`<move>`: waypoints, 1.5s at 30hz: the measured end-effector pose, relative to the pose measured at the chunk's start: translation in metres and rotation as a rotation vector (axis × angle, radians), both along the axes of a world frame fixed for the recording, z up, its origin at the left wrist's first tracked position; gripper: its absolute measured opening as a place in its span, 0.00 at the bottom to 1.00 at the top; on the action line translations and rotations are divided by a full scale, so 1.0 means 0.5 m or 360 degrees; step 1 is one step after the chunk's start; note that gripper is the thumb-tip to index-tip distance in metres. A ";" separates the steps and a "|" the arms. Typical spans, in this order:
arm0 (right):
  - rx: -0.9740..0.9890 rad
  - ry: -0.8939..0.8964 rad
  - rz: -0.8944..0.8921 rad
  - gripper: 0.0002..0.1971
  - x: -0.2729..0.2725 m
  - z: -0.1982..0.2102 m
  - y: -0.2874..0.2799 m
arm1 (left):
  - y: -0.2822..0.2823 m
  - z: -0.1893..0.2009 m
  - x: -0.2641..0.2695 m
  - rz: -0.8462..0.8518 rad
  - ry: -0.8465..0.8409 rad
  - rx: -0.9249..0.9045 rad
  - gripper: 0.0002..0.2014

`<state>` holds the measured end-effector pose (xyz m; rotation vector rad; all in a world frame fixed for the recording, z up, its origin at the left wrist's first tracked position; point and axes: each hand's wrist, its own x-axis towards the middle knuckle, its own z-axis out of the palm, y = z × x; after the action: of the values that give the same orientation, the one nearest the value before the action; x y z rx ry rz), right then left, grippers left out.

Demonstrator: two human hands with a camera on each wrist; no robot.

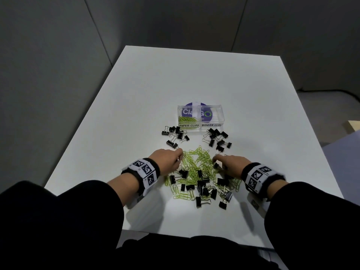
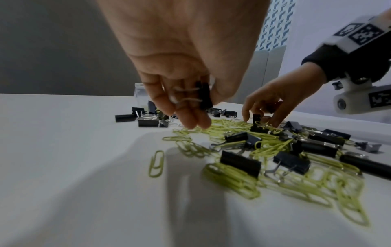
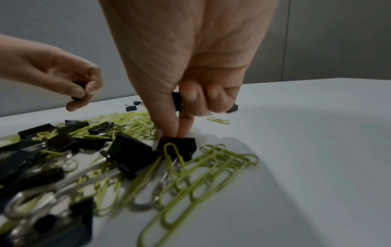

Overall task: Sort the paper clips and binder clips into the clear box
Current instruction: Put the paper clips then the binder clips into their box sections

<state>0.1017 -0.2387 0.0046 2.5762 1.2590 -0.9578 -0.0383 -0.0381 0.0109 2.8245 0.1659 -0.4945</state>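
Both hands pinch small black metal binder clips: left hand (image 2: 186, 70), right hand (image 3: 190, 66); tangled green wire paper clips (image 1: 196, 160) may ride along.

Black long sleeves (image 1: 58, 207) are worn. Each wrist is wrapped by a black band carrying white blocks printed with black square markers (image 1: 145, 172); a white camera housing (image 2: 357, 98) is mounted beneath.

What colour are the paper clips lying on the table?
The paper clips are yellow-green, clearest in the left wrist view.
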 end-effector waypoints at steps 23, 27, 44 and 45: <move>0.0225 -0.0206 -0.0139 0.14 0.006 0.041 0.003 | -0.047 -0.043 0.014 -0.0110 -0.0004 0.0183 0.21; 0.0197 -0.0065 -0.0206 0.14 0.018 0.053 -0.025 | -0.053 -0.041 0.018 -0.0097 -0.0025 0.0072 0.17; -0.0184 -0.0260 -0.0170 0.26 -0.001 0.009 -0.048 | -0.046 -0.029 0.034 -0.0146 -0.0001 0.0073 0.16; -0.0202 -0.0256 -0.0171 0.26 -0.002 0.007 -0.048 | -0.044 -0.027 0.035 -0.0138 0.0014 0.0079 0.16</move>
<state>0.1007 -0.2626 0.0081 2.5839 0.9959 -0.8009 -0.0208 -0.0600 -0.0027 2.8878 0.0586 -0.5288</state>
